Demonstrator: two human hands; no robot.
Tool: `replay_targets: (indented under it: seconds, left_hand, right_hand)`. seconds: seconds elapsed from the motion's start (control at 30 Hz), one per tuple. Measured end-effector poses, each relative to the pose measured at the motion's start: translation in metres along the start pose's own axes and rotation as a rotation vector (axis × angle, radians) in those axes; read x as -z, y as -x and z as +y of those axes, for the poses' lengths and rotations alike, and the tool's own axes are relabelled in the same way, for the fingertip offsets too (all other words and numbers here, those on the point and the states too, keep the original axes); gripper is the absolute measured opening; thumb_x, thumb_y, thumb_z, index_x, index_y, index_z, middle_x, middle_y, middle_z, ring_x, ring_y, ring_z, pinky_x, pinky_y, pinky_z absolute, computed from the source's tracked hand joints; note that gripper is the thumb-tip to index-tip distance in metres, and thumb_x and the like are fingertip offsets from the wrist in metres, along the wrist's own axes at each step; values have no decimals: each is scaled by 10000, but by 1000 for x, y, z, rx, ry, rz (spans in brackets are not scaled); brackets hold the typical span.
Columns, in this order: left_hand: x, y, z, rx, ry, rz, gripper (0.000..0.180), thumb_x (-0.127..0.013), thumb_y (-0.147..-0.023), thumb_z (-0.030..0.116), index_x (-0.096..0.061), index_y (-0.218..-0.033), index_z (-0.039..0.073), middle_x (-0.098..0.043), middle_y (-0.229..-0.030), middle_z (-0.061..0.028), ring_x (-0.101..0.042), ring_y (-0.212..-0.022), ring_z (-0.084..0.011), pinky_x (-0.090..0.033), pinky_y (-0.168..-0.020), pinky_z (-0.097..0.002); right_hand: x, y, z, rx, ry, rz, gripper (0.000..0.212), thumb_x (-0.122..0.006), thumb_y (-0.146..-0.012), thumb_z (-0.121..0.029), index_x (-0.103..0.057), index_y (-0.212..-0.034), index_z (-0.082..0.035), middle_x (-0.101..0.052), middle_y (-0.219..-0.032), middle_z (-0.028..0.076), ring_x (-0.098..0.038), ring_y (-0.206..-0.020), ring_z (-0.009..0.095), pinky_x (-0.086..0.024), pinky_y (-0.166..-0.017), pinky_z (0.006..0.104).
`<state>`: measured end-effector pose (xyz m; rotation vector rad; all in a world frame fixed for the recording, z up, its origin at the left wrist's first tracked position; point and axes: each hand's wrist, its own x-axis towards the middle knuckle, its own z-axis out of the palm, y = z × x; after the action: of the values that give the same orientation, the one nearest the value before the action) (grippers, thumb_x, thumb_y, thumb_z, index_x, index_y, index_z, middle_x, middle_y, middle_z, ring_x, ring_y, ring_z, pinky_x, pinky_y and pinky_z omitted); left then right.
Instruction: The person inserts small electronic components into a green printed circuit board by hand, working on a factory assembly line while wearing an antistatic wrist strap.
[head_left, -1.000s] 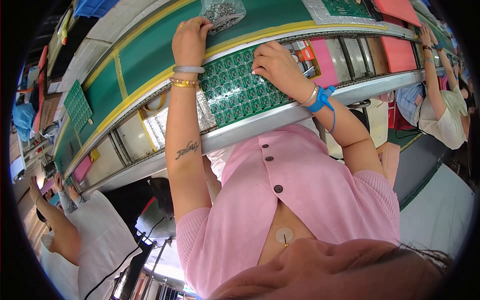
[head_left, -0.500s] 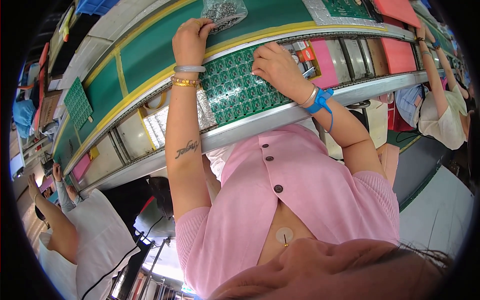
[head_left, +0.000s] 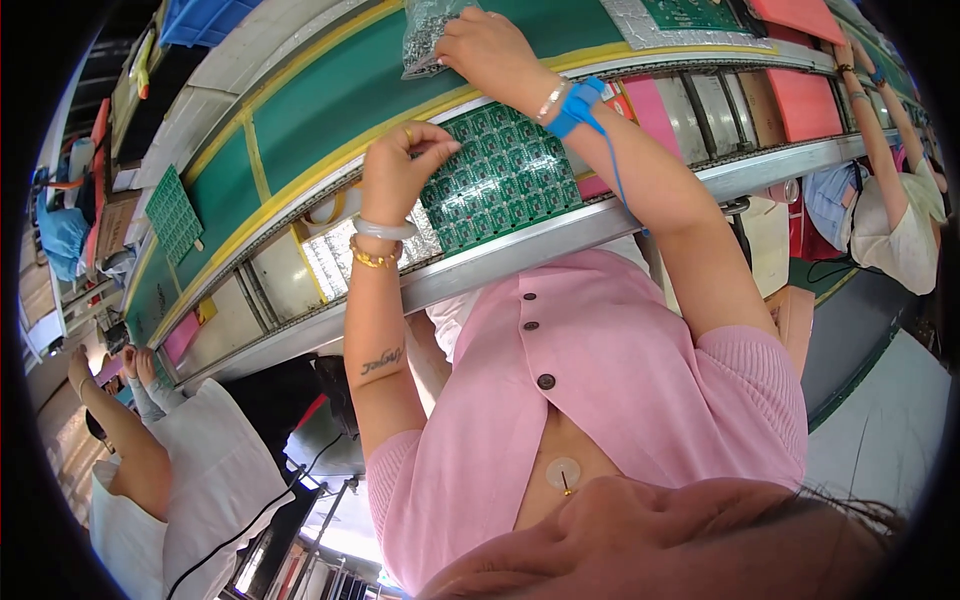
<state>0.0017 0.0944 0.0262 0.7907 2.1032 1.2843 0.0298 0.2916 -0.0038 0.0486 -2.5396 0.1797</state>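
Note:
A green circuit board panel (head_left: 505, 185) with rows of repeated small boards lies across the rails in front of me. My left hand (head_left: 400, 170) is over its upper left corner, thumb and forefinger pinched together; anything between them is too small to make out. Beyond the panel, a clear plastic bag (head_left: 422, 38) full of small metal parts rests on the green belt. My right hand (head_left: 490, 55) reaches across to the bag's right side, fingers curled against the parts. Whatever these fingertips hold is hidden. A blue wrist strap (head_left: 578, 105) with a cord circles my right wrist.
Metal rails (head_left: 330, 315) run along the line's near side. Another green panel (head_left: 175, 215) stands on the green belt (head_left: 320, 105) at left. Further right are a board on silvery wrap (head_left: 690, 15) and pink foam sheets (head_left: 803, 105). Co-workers sit at both sides.
My left hand has moved from the bag back to the panel's upper left. My right hand has gone from the panel up to the bag.

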Motion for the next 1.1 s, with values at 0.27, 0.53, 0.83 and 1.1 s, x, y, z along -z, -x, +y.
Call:
replay_targets:
  seconds: [0.27,0.53,0.83,1.1]
  left_hand:
    - [-21,8,-15,-436,-346,-5,97,-715,-675,66,-689,-766,44,-602,-859,-65,-514,-871,-266,-420,-779,-354]
    - [-30,9,-16,-462,-459,62,87,-719,-658,88,-699,-738,61,-570,-844,-57,-498,-864,-267,-416,-761,-367]
    - [-30,10,-14,-467,-505,61,114,-721,-663,77,-696,-770,45,-562,-842,-59,-491,-846,-256,-414,-745,-353]
    - [-25,12,-12,-501,-438,48,133,-744,-637,112,-707,-760,76,-594,-832,-44,-511,-864,-255,-420,-759,-358]
  right_hand:
    - [-4,-1,-6,-138,-92,-52,94,-606,-741,-188,-609,-722,-96,-562,-789,81,-522,-866,249,-423,-772,374]
    - [2,-3,-5,-133,-160,32,75,-582,-757,-160,-587,-775,-88,-557,-795,83,-518,-866,260,-413,-767,382]
    - [1,1,-7,-149,-15,-69,64,-590,-738,-156,-601,-754,-95,-540,-817,72,-511,-881,249,-404,-784,377]
    - [-7,2,0,-97,-91,77,61,-628,-755,-182,-627,-799,-140,-613,-760,15,-561,-800,217,-447,-712,355]
